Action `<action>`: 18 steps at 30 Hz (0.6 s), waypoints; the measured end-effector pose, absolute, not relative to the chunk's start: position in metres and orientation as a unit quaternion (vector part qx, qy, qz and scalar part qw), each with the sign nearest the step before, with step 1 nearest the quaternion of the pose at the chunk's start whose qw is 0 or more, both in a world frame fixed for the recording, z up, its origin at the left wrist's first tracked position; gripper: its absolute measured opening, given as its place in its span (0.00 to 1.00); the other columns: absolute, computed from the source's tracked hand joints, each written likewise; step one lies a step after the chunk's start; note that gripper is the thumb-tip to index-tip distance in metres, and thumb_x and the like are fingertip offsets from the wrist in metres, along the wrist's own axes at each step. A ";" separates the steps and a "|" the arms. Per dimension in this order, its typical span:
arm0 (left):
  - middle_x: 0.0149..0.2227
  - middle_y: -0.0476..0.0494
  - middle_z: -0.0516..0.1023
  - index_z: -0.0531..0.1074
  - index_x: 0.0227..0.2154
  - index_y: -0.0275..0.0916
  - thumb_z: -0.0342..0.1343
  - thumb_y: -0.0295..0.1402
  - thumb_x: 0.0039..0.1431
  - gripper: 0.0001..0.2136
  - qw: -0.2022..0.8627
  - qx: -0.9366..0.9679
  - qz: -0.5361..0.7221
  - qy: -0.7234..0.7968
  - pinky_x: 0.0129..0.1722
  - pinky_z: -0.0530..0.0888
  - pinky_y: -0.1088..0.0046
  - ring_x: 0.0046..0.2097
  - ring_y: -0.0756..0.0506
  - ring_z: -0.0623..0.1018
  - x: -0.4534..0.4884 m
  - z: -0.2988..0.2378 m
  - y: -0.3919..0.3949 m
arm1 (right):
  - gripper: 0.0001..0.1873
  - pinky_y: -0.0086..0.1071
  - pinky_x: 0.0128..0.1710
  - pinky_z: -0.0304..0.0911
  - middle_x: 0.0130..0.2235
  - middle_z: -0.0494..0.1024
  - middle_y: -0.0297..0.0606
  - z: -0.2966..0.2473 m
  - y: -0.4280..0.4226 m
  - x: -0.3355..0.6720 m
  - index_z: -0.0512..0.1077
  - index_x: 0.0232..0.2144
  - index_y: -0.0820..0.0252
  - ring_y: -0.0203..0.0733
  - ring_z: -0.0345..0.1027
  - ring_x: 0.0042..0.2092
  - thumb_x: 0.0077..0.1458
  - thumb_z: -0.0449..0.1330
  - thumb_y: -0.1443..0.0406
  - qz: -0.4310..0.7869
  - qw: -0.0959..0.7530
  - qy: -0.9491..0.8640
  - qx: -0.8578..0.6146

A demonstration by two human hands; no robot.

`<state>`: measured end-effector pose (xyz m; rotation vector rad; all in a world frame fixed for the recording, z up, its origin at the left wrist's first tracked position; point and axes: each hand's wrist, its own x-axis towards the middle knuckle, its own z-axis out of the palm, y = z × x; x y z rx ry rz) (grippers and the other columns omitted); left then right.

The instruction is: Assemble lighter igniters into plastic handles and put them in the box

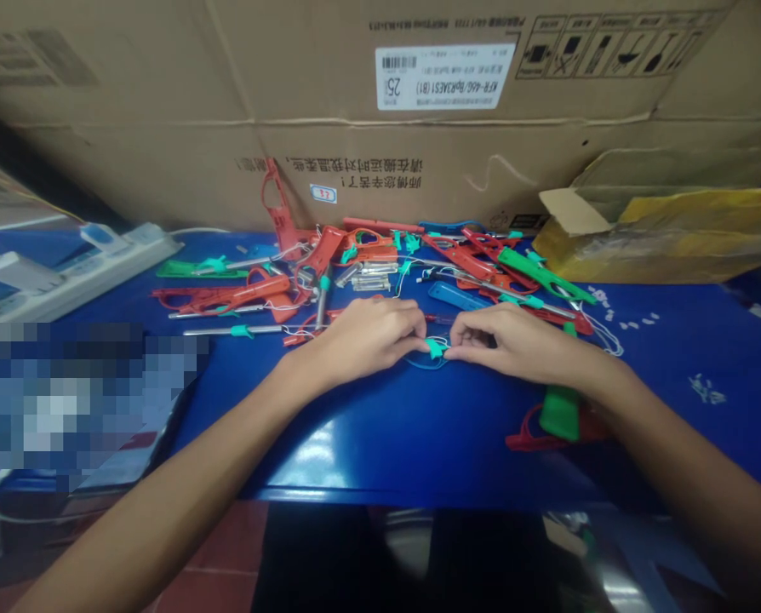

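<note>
Head view: both hands [375, 336] [508, 342] pinch (apparently) a green piece [436, 348].

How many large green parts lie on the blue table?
3 visible: one green part at the left of the pile, a second at its right, a third partly behind the right forearm. Others may be hidden.

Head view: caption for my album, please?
Left hand pinches a small green piece, right hand beside it, above a blue table.
</note>
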<state>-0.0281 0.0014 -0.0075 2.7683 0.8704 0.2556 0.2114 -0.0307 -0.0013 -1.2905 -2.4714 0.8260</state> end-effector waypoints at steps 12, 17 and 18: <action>0.40 0.47 0.79 0.74 0.39 0.38 0.58 0.36 0.69 0.07 0.073 0.951 0.114 0.278 0.32 0.64 0.70 0.40 0.46 0.79 -0.030 -0.012 0.002 | 0.17 0.31 0.29 0.58 0.26 0.73 0.32 -0.004 -0.030 0.214 0.75 0.32 0.58 0.36 0.64 0.27 0.61 0.61 0.50 0.265 0.131 -0.852 -0.432; 0.41 0.48 0.80 0.75 0.39 0.38 0.58 0.37 0.69 0.07 0.076 0.951 0.107 0.281 0.31 0.64 0.71 0.40 0.46 0.79 -0.030 -0.012 0.002 | 0.20 0.32 0.30 0.58 0.28 0.76 0.34 -0.004 -0.030 0.214 0.76 0.32 0.57 0.38 0.66 0.29 0.62 0.59 0.47 0.257 0.119 -0.856 -0.433; 0.40 0.48 0.80 0.75 0.39 0.39 0.58 0.37 0.68 0.07 0.075 0.951 0.107 0.282 0.31 0.63 0.70 0.40 0.46 0.79 -0.030 -0.011 0.002 | 0.20 0.32 0.31 0.57 0.29 0.77 0.34 -0.004 -0.030 0.213 0.76 0.33 0.56 0.38 0.67 0.30 0.63 0.59 0.48 0.255 0.113 -0.857 -0.434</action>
